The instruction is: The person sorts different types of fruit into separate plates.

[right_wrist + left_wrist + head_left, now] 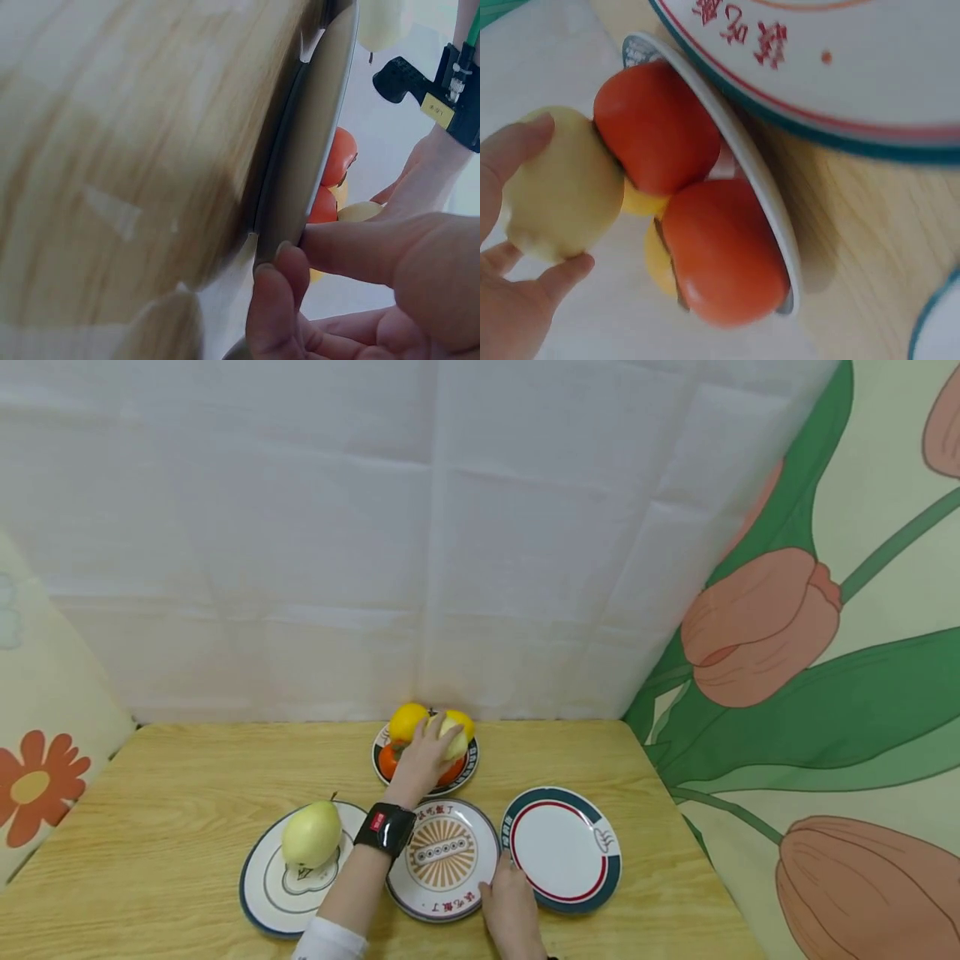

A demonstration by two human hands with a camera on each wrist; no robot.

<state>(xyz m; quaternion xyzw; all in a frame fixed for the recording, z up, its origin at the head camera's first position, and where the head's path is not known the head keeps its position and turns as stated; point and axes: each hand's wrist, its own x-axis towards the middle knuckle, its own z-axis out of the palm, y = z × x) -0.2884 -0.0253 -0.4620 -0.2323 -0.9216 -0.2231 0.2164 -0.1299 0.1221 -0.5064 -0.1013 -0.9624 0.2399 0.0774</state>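
Observation:
At the back plate (476, 767), my left hand (425, 758) grips a pale yellow pear (566, 187) between thumb and fingers. The pear is over the fruit and touches or nearly touches a red-orange persimmon (656, 127). A second persimmon (724, 251) lies beside that one, and yellow fruits (408, 722) sit behind them. My right hand (512, 910) pinches the front right rim of the middle plate (442, 852), which has a sunburst print. In the right wrist view, the thumb and fingers meet at this plate's edge (311, 142).
Left of the middle plate, another pear (311, 835) rests on a blue-rimmed plate (258, 893), partly behind my left forearm. A green-and-red-rimmed plate (562, 852) stands at the right, close against the middle plate. White cloth (300, 568) hangs behind the wooden table (180, 802).

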